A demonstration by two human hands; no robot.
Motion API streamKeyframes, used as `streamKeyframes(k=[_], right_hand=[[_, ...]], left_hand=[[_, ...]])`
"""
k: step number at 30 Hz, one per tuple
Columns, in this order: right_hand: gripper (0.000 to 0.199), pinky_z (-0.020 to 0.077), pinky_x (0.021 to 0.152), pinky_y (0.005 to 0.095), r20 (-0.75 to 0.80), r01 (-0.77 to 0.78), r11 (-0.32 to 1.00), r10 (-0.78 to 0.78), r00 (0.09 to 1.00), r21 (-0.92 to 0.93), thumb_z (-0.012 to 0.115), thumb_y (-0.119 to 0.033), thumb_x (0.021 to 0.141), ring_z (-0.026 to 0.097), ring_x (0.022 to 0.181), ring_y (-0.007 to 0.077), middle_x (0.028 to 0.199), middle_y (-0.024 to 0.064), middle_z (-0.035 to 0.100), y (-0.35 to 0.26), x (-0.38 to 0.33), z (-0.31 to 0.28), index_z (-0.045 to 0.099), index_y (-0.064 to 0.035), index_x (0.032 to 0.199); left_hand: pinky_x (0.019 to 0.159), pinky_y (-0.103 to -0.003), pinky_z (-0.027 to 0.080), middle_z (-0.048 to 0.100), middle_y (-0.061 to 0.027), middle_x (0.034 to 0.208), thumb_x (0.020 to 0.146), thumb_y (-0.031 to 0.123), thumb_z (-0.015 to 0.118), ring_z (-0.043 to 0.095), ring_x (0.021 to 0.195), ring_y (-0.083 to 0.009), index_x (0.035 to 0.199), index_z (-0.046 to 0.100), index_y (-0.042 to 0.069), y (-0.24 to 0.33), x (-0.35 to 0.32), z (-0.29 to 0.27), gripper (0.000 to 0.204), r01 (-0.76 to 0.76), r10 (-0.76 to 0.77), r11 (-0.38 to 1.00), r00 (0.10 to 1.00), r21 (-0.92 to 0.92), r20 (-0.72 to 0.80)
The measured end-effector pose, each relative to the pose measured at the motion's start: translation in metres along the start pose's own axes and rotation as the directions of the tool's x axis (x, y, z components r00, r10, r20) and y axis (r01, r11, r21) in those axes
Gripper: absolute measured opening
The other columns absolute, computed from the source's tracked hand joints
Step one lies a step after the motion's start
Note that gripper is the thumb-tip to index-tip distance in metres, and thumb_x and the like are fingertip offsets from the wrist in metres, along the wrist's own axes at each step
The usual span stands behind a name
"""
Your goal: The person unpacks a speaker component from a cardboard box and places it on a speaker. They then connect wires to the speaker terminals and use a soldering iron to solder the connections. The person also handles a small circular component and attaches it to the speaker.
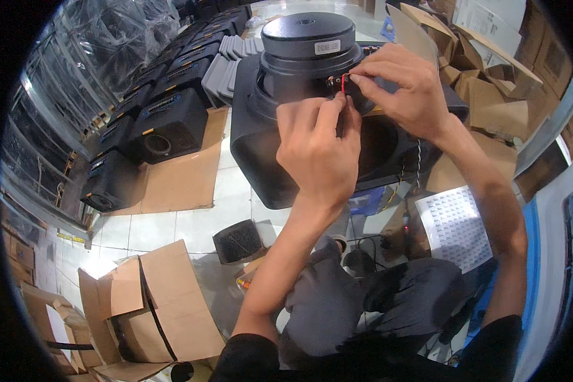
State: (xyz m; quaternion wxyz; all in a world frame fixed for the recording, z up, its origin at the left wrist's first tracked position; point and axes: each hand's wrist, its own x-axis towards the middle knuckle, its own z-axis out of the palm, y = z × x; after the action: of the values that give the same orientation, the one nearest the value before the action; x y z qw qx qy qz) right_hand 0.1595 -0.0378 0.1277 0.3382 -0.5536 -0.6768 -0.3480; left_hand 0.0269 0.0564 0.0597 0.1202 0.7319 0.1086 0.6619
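Note:
A big black speaker driver (pixel 307 39) sits magnet-up in a black speaker cabinet (pixel 261 146) in front of me. My left hand (pixel 318 149) pinches a thin red wire (pixel 344 83) at the driver's terminal. Just above it, my right hand (pixel 404 86) pinches the same wire's upper end with thumb and forefinger against the terminal. Both hands touch at the driver's right side, hiding the terminal itself.
A row of black speaker boxes (pixel 165 121) lines the left on flat cardboard (pixel 184 178). Open cartons (pixel 153 305) lie lower left, more cartons (pixel 484 83) upper right. A small grille (pixel 239 242) and a white label sheet (pixel 455 226) lie on the tiled floor near my knees.

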Motion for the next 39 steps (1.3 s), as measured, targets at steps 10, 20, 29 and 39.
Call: streamKeyframes(k=[10, 20, 29, 39], right_hand=[[0.012, 0.0484, 0.068, 0.0355, 0.283, 0.433, 0.781, -0.336, 0.898, -0.449, 0.069, -0.011, 0.072, 0.060, 0.075, 0.0250, 0.073, 0.0094, 0.061, -0.022, 0.017, -0.007, 0.062, -0.0031, 0.076], [0.011, 0.0491, 0.084, 0.0312, 0.733, 0.889, 0.391, -0.528, 0.429, -0.238, 0.067, -0.012, 0.069, 0.060, 0.087, 0.0209, 0.080, 0.0055, 0.064, -0.032, 0.067, -0.026, 0.067, -0.0012, 0.068], [0.023, 0.0508, 0.087, 0.0337, 0.746, 0.878, 0.442, -0.520, 0.417, -0.183, 0.069, -0.011, 0.067, 0.060, 0.092, 0.0225, 0.089, 0.0079, 0.064, -0.023, 0.071, -0.031, 0.071, 0.0035, 0.085], [0.015, 0.0551, 0.077, 0.0395, 0.588, 0.106, 0.959, 0.071, 0.806, -0.261, 0.067, -0.012, 0.081, 0.069, 0.080, 0.0292, 0.083, 0.0172, 0.071, -0.027, 0.077, -0.024, 0.075, 0.0015, 0.082]], left_hand=[[0.068, -0.037, 0.052, 0.065, -0.0022, 0.090, 0.079, 0.010, 0.075, 0.060, 0.088, -0.0268, 0.091, 0.072, 0.010, -0.005, -0.003, -0.006, 0.012, 0.002, 0.001, 0.997, 0.999, -0.075, 0.033], [0.071, -0.036, 0.052, 0.068, -0.0037, 0.090, 0.074, 0.007, 0.080, 0.061, 0.087, -0.0272, 0.093, 0.072, 0.010, -0.003, -0.006, -0.002, 0.021, 0.072, -0.075, 0.991, 0.997, -0.110, -0.025], [0.069, -0.036, 0.052, 0.067, -0.0031, 0.087, 0.076, 0.008, 0.081, 0.060, 0.085, -0.0265, 0.093, 0.073, 0.010, 0.000, -0.007, -0.002, 0.019, 0.081, -0.083, 0.993, 0.996, -0.082, -0.027], [0.067, -0.036, 0.052, 0.067, -0.0034, 0.089, 0.078, 0.009, 0.079, 0.060, 0.087, -0.0274, 0.096, 0.073, 0.010, -0.002, -0.008, 0.000, 0.019, 0.057, -0.060, 0.995, 0.998, -0.088, -0.036]])
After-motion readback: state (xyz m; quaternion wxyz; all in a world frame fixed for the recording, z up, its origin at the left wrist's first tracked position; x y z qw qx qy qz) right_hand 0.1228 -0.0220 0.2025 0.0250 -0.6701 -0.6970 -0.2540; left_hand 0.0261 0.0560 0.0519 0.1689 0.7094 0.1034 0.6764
